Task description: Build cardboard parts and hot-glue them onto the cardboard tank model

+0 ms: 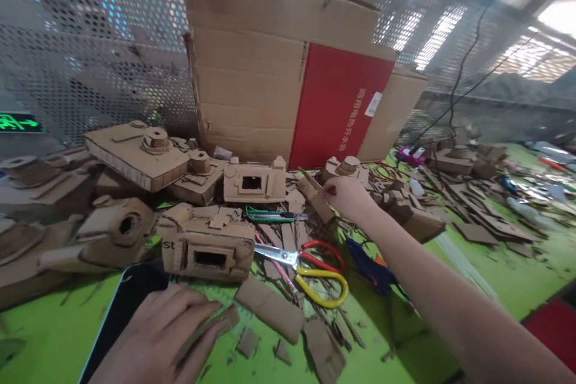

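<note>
Near the front edge, my left hand [166, 333] is closed on a small folded cardboard piece [228, 315]. Farther off, my right hand [348, 195] is closed in a pinch at the edge of a narrow cardboard strip [316, 199]. A cardboard camera model [207, 243] with a rectangular opening lies just beyond my left hand, and a second camera model [254, 183] stands behind it. Between my hands lie scissors [321, 289] with one red and one yellow handle, and a green utility knife [270, 215].
A black phone-like slab [123, 312] lies partly under my left hand. A blue glue gun [371, 267] is below my right forearm. Cardboard scraps [270, 309] litter the green table [42, 336]. More cardboard models [137, 153] crowd the left. A large cardboard sheet [249, 84] stands behind.
</note>
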`<action>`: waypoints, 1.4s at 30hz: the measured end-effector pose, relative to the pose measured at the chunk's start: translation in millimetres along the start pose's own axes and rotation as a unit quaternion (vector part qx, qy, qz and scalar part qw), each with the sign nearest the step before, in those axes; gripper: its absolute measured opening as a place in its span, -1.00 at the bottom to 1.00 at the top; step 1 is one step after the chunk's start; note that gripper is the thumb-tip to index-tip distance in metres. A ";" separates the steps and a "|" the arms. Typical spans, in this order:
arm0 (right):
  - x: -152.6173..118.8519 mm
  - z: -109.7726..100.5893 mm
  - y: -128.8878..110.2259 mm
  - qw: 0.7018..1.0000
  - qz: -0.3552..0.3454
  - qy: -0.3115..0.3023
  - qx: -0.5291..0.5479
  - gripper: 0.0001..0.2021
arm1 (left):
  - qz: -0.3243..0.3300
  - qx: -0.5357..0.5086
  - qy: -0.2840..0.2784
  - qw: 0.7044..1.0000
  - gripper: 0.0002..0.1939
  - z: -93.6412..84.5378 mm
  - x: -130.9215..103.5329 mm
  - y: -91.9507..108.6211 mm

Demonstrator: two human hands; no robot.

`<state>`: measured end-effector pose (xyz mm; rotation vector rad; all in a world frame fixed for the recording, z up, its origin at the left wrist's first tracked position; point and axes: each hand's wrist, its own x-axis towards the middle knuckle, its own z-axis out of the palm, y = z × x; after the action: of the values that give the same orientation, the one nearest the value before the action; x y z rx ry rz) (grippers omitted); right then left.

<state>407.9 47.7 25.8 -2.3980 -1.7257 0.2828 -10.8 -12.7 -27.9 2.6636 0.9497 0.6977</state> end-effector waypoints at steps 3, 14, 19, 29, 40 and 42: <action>-27.3 -10.7 -3.2 0.990 -0.020 -0.005 0.137 -0.70 | -0.056 -0.108 0.004 0.993 -0.85 -2.6 7.3 12.4; -170.5 8.6 -91.9 0.857 -0.159 -0.256 0.419 -0.84 | -0.296 -0.458 -0.054 0.836 -0.62 -7.0 15.3 47.8; -174.5 8.8 -98.6 0.916 -0.278 -0.233 0.171 -0.89 | -0.343 -0.456 -0.017 0.821 -0.57 -14.0 26.5 58.9; -138.5 24.5 -37.4 0.970 -0.132 -0.186 -0.087 -0.49 | -0.375 -0.536 -0.065 0.753 -0.45 -4.1 15.4 52.2; -167.4 -4.4 -0.1 0.974 -0.064 -0.217 -0.022 -0.64 | -0.338 -0.522 -0.070 0.780 -0.54 -8.3 18.3 51.8; -181.0 -7.0 2.0 0.961 -0.068 -0.266 0.043 -0.33 | -0.334 -0.522 -0.071 0.781 -0.56 -8.5 17.7 52.6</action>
<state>355.1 -124.9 41.5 -2.2574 -2.0178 1.0397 25.0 -41.0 4.8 1.2616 0.9583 0.5693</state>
